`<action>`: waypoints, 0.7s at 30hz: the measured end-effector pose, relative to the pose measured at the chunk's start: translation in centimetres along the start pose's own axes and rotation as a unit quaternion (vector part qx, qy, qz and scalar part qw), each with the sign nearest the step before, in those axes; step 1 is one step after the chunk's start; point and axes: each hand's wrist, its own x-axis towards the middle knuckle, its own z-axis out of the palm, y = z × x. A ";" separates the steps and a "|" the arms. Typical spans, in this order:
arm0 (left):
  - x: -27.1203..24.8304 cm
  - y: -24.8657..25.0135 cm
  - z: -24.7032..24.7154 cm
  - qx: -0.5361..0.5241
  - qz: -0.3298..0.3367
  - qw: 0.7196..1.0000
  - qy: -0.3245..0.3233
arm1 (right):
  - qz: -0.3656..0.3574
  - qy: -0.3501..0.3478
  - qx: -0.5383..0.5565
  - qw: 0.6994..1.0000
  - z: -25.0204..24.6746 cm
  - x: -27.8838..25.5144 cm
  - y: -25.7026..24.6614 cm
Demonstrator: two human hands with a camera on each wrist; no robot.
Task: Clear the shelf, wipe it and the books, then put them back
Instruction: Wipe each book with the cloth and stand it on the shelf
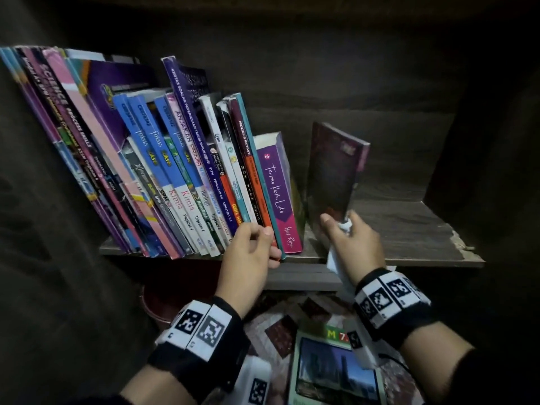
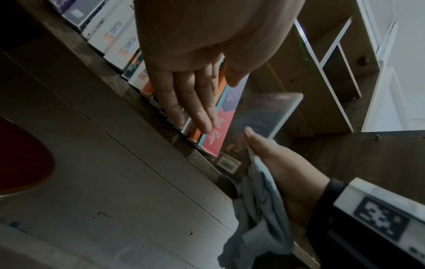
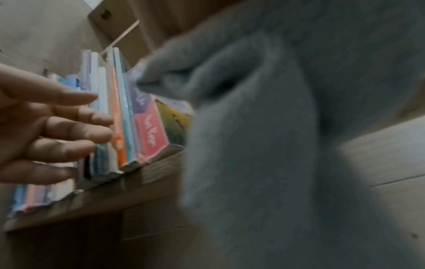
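The wooden shelf (image 1: 409,229) carries a row of books (image 1: 163,171) leaning left, ending with the purple "Terima Kasih, Luka" book (image 1: 277,188). The left hand (image 1: 248,252) rests its straight, slightly spread fingers (image 2: 184,102) against the lower spines just left of that purple book; its grip pinches nothing. Just right of the purple book, with a gap between, a dark-covered book (image 1: 333,171) stands tilted on the shelf. The right hand (image 1: 350,244) holds the bottom edge of this dark book, thumb on the cover, with a pale grey cloth (image 2: 260,209) bunched in the same grip and hanging below the shelf edge.
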 end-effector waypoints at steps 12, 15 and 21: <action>-0.8 0.4 -0.5 -0.006 -0.008 0.999 -0.034 | -0.102 -0.110 -0.041 0.988 2.2 0.3 0.1; -0.9 0.2 -0.3 -0.003 -0.020 0.999 -0.030 | -0.081 -0.129 0.011 0.988 2.3 0.7 0.3; -1.0 -0.2 -0.2 -0.008 -0.042 0.999 -0.033 | 0.090 -0.038 0.303 0.948 -0.1 2.7 0.2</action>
